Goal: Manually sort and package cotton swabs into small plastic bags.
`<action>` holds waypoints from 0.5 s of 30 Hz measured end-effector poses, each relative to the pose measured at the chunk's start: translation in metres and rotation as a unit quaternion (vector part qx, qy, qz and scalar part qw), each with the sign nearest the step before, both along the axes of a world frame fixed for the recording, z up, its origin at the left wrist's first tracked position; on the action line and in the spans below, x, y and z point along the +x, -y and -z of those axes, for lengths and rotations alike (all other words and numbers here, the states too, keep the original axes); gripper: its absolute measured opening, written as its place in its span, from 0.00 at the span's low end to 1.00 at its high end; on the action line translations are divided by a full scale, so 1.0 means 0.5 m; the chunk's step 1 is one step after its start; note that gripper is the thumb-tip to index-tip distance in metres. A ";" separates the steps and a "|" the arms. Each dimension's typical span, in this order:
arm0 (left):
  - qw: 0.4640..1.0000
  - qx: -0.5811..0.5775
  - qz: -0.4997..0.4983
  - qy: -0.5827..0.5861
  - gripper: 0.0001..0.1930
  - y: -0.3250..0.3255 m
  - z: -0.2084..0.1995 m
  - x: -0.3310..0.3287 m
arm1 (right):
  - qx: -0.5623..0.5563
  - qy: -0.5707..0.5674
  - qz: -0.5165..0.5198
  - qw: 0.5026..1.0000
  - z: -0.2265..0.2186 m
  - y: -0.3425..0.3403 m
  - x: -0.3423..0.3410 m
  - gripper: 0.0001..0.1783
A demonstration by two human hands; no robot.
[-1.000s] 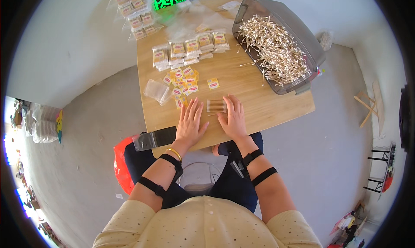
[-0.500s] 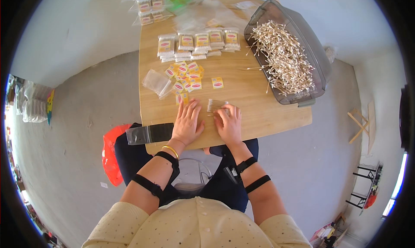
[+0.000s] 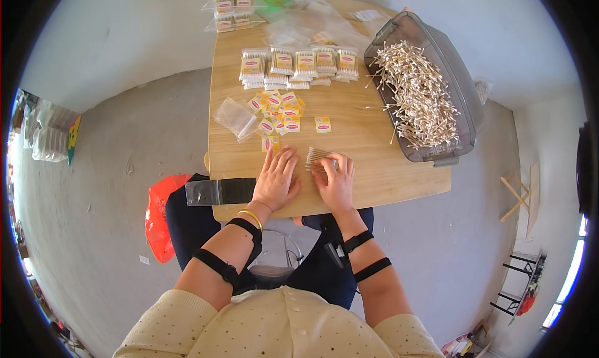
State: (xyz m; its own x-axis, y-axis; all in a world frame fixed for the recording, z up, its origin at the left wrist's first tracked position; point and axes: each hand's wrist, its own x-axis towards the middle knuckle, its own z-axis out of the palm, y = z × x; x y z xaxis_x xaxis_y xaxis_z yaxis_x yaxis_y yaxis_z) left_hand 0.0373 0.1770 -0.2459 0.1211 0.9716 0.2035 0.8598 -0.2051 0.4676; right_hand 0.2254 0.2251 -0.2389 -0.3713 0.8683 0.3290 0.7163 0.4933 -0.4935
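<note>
A small row of cotton swabs (image 3: 316, 157) lies on the wooden table in front of me. My right hand (image 3: 337, 184) is at its right end, with bent fingers and thumb closed around the ends of the swabs. Beside them to the left, my left hand (image 3: 275, 184) rests flat on the tabletop, fingers stretched out and holding nothing. Its fingertips reach close to a yellow-and-white label card (image 3: 270, 144). More such cards lie in a loose pile (image 3: 282, 111) beyond, and one single card (image 3: 322, 124) sits apart to the right.
A grey clear bin (image 3: 467, 108) heaped with loose swabs (image 3: 417, 96) stands at the right. Packed swab bags (image 3: 305, 63) line the back of the table (image 3: 387, 177). Empty clear bags (image 3: 236, 118) lie at left; a black phone-like object (image 3: 237, 191) overhangs the near edge.
The whole view has shifted slightly, so the table sits a little further right. My right fingers have drawn in a bit over the swabs; the left hand stays flat.
</note>
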 end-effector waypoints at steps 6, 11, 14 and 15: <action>1.000 0.000 0.000 0.002 0.29 0.000 -0.003 0.000 | 0.001 0.003 -0.006 1.000 0.001 -0.003 0.003 0.17; 1.000 0.000 -0.001 -0.009 0.29 0.001 -0.002 0.000 | 0.009 0.004 0.001 1.000 -0.006 -0.016 0.003 0.16; 1.000 -0.002 0.002 -0.006 0.28 0.000 -0.003 0.001 | 0.015 0.014 -0.001 1.000 0.003 -0.020 0.007 0.16; 1.000 -0.002 0.002 -0.006 0.28 -0.001 -0.004 0.002 | 0.016 0.019 -0.002 1.000 0.006 -0.020 0.009 0.16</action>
State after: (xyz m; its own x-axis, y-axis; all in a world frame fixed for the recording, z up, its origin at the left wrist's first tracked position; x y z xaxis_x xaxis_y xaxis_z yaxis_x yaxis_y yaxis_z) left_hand 0.0382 0.1773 -0.2438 0.1272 0.9718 0.1984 0.8648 -0.2066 0.4575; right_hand 0.2299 0.2352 -0.2420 -0.3878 0.8557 0.3426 0.7326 0.5117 -0.4489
